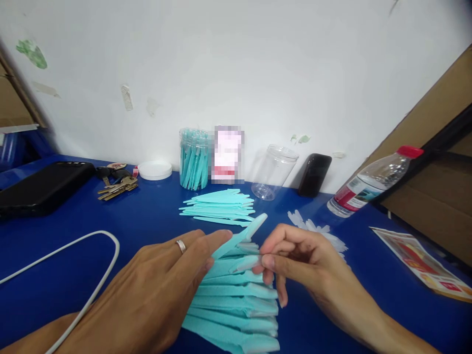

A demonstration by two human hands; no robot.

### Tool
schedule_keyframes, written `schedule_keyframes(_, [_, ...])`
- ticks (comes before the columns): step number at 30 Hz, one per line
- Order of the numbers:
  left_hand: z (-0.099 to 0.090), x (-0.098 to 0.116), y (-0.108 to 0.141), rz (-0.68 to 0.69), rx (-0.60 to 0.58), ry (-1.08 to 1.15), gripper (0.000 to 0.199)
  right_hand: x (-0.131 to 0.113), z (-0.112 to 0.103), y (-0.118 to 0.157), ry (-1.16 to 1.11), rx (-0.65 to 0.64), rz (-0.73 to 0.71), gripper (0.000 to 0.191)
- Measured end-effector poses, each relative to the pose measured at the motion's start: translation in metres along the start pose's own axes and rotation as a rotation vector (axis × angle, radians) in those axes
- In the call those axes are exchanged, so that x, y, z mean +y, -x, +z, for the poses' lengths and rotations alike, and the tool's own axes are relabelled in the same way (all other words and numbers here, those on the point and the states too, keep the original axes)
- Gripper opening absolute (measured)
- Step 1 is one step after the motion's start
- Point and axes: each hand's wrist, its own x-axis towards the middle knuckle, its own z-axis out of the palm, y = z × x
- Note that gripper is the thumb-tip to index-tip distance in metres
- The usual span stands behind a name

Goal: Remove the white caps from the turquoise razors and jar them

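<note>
Many turquoise eyebrow razors [236,305] lie side by side in a pile in front of me, with translucent caps on their right ends. My left hand [173,275], ring on one finger, reaches over the pile's left side. Between its forefinger and thumb is one turquoise razor [241,236], slanting up to the right above the others. My right hand [298,260] pinches a clear blade cap [246,264] between thumb and forefinger, over the pile's right ends. Loose clear caps [324,233] are heaped just behind the right hand.
Behind the pile lie more razors [217,206]. Along the wall stand a jar full of razors [194,162], a blurred-out upright card or screen [227,155], a clear jar [275,172], a phone [314,174] and a water bottle [368,184]. Keys [120,184], white lid [155,170] and white cable [106,236] are left.
</note>
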Motion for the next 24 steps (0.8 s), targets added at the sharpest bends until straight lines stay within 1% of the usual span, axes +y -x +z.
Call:
schedule_keyframes(4, [0.001,0.002,0.003,0.004,-0.023,0.011,0.057,0.001,0.004,0.002,-0.017,0.021,0.021,0.023])
schedule_keyframes(10, [0.004,0.006,0.008,0.046,-0.036,0.001,0.056,0.002,0.007,0.008,0.01,0.012,0.047,0.025])
schedule_keyframes(13, [0.001,0.007,0.006,0.039,-0.038,-0.008,0.05,0.002,0.008,0.008,0.019,0.022,0.038,0.025])
schedule_keyframes(15, [-0.002,0.007,0.001,0.027,-0.009,-0.007,0.044,0.001,0.007,0.007,0.036,0.037,0.014,0.025])
schedule_keyframes(17, [-0.007,0.008,-0.007,0.003,0.05,0.001,0.038,0.0,0.004,0.005,0.069,0.061,-0.033,0.025])
schedule_keyframes(19, [-0.011,0.008,-0.016,-0.023,0.123,-0.002,0.03,-0.002,-0.002,0.002,0.1,0.101,-0.081,0.024])
schedule_keyframes(21, [-0.013,0.006,-0.023,-0.044,0.168,-0.02,0.025,-0.004,-0.01,-0.001,0.122,0.135,-0.111,0.023])
schedule_keyframes(24, [-0.015,0.001,-0.027,-0.052,0.183,-0.026,0.023,-0.005,-0.022,-0.006,0.129,0.158,-0.12,0.019])
